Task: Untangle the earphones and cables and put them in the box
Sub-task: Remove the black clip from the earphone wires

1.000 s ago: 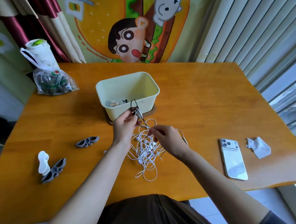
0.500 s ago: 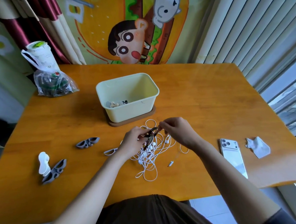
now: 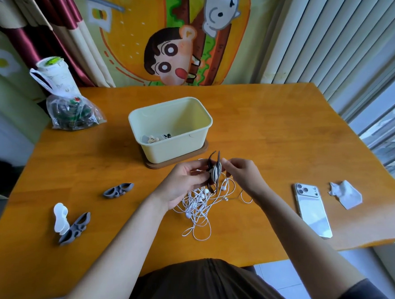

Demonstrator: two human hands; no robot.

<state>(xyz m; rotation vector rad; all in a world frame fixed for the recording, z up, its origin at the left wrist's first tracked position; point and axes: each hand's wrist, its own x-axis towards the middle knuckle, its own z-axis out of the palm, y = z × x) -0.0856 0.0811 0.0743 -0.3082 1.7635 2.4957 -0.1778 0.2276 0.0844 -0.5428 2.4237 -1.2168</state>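
Left hand [image 3: 185,183], right hand [image 3: 243,174] around dark winder [image 3: 215,170], earphone tangle [image 3: 198,206] beneath

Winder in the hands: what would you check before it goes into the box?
1. Grip on the winder: ok; the left hand grips it and the right hand pinches its edge.
2. Winder free of the earphones: not ok; white cords seem to run from it down into the tangle.
3. Earphones untangled: not ok; they lie knotted on the table.
4. Box open, with room: ok; only a few small things lie at its bottom.
5. Way to the box: ok; it stands just beyond the hands, with nothing between.
6. Phone clear of the cords: ok; it lies apart, to the right.
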